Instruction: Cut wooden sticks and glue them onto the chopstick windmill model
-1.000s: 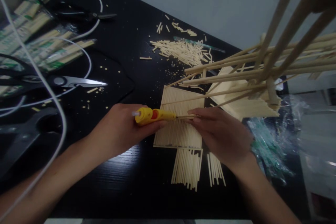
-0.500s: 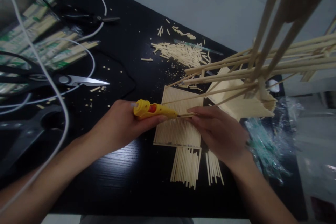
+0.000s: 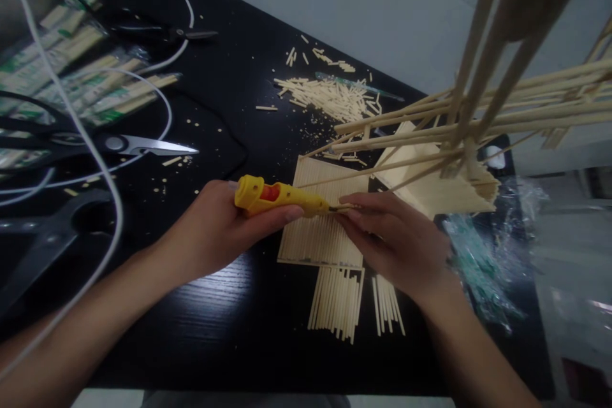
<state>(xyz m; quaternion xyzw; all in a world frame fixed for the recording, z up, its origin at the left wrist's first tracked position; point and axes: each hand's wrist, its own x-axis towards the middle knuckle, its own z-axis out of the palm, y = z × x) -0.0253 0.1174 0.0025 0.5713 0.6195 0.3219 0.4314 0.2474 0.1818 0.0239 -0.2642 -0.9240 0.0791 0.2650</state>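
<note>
My left hand [image 3: 224, 223] is wrapped round a yellow hot glue gun [image 3: 282, 196], its metal nozzle pointing right. Pinched in the fingers of my right hand [image 3: 396, 236] is a thin wooden stick [image 3: 345, 207], and the nozzle meets or nearly meets it. Both hands are over a flat panel [image 3: 310, 242] of sticks laid side by side. Below the panel lie a row of loose sticks [image 3: 336, 306] and a smaller bunch [image 3: 388, 306]. My right fingers hide part of the held stick.
A wooden stick framework [image 3: 411, 137] juts in from the right, above a curved stick panel [image 3: 421, 185]. Cut stick pieces [image 3: 335, 99] are heaped behind. Scissors [image 3: 143, 145], a white cable [image 3: 98, 159] and wrapped chopsticks [image 3: 115, 89] lie left; crumpled plastic wrappers [image 3: 478, 268] lie right.
The glue gun has tilted slightly, and its nozzle has shifted a little to the right along the held stick. Both hands keep their grip.
</note>
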